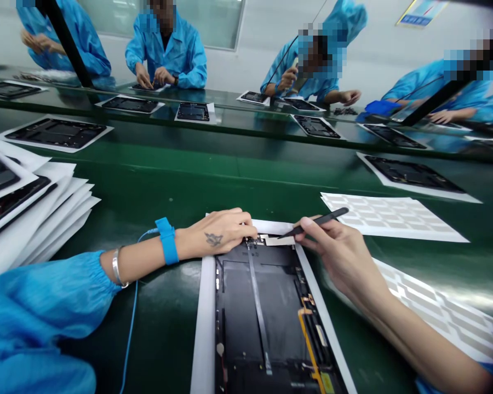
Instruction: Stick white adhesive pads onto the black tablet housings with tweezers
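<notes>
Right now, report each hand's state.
Left hand: open, resting on the top edge of the tablet panel, nothing visibly held.
Right hand: closed, holding black tweezers.

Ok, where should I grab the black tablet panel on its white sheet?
Take the white backing sheet by its bare left edge, from the left: left hand and right hand crowd the top end, and the panel's yellow strip runs right.

me: keeping tablet housing (258,312) on backing sheet (203,328) before me | stacked housings (8,205) lying left | label sheets (390,216) lying right | more housings (411,172) lying behind
</notes>
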